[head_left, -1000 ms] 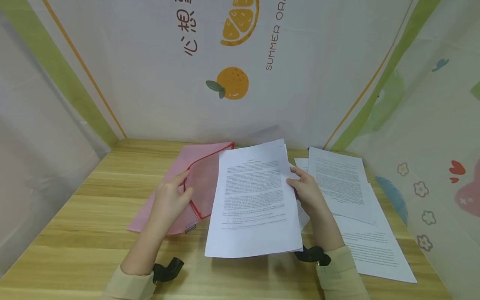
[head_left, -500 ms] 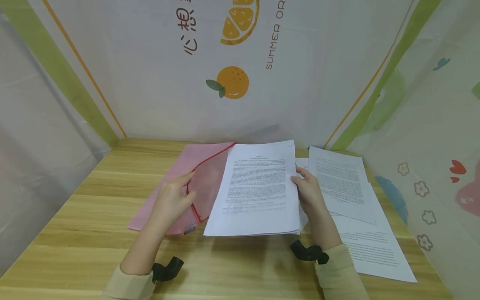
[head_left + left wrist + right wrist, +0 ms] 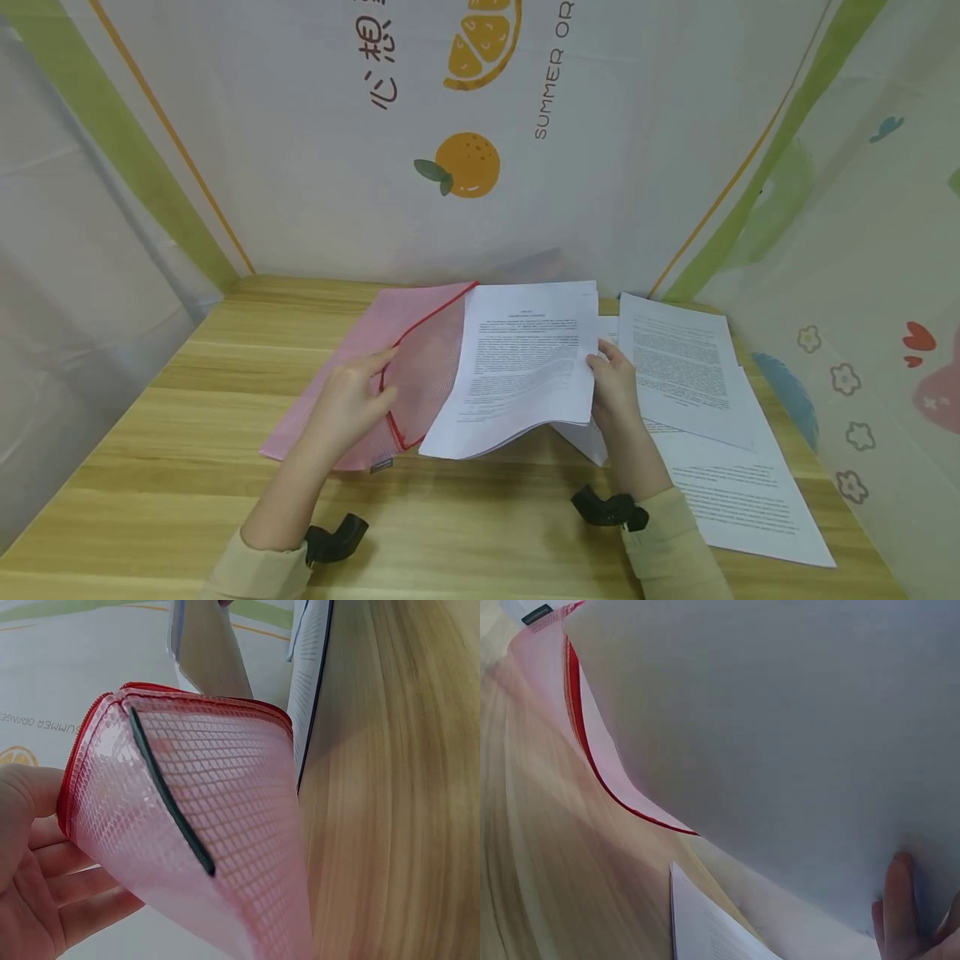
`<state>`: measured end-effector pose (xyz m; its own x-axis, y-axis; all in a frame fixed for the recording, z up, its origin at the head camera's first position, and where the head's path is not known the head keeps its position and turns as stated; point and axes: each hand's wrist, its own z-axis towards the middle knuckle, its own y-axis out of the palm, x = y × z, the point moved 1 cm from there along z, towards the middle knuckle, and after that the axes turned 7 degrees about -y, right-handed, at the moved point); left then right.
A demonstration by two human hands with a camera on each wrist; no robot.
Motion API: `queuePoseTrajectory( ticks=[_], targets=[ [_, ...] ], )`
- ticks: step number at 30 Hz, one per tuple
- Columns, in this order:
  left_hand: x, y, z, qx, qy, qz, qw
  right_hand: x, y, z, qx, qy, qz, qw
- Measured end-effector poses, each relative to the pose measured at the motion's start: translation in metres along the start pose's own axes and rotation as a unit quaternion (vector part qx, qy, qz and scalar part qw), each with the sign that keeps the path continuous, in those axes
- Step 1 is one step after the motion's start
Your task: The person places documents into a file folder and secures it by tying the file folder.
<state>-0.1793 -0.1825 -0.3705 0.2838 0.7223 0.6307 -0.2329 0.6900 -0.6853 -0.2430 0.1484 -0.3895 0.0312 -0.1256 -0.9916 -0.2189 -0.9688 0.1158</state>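
A pink mesh zipper pouch (image 3: 395, 312) with red zipper edging lies on the table, its mouth spread toward the right. My left hand (image 3: 348, 404) pinches the pouch's upper layer at the zipper edge, and the left wrist view shows the thumb over that red edge (image 3: 73, 761). My right hand (image 3: 615, 387) grips a bundle of printed sheets (image 3: 525, 358) by its right side, fingers on the underside. The sheets' left part overlaps the pouch opening, and their near edge bows upward. From below, the right wrist view shows the bundle's blank underside (image 3: 765, 750) beside the red zipper.
More printed sheets (image 3: 678, 358) lie loosely overlapped on the table at the right, partly behind my right arm. The wooden table (image 3: 480, 542) meets a fabric backdrop (image 3: 315, 167) with orange prints. Black wrist mounts (image 3: 336, 538) sit on both cuffs.
The sheets have moved away from me and slightly right, swinging straighter, and their near edge now bends up. My right hand went with them; the left keeps hold of the pouch edge.
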Motion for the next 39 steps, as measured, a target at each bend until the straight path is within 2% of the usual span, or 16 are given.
queuePoseTrajectory(
  ticks=[3,10,17,25,27,32,39],
  targets=[
    [0.0,0.0,0.0,-0.001,0.0,0.002,1.0,0.002,0.002,0.0,0.003,0.013,0.021,0.9997],
    [0.001,0.0,0.0,0.007,0.006,0.007,0.9999,0.003,0.006,0.0,-0.022,0.054,0.104,0.9928],
    [0.0,0.001,0.0,0.002,0.003,0.009,1.0,0.003,0.013,-0.004,-0.008,0.047,0.1,0.9939],
    [0.002,0.0,0.0,0.002,-0.001,0.006,1.0,0.0,0.014,-0.007,-0.007,0.056,0.156,0.9862],
    [0.002,0.0,0.0,0.002,-0.001,0.006,1.0,0.0,0.013,-0.007,-0.002,0.046,0.144,0.9885],
    [0.002,0.0,-0.001,0.002,0.004,0.003,1.0,0.003,0.016,-0.007,0.008,0.005,0.048,0.9988],
    [0.002,0.001,0.0,0.008,-0.001,0.001,1.0,0.006,0.024,-0.011,-0.04,-0.016,-0.014,0.999]
  ],
)
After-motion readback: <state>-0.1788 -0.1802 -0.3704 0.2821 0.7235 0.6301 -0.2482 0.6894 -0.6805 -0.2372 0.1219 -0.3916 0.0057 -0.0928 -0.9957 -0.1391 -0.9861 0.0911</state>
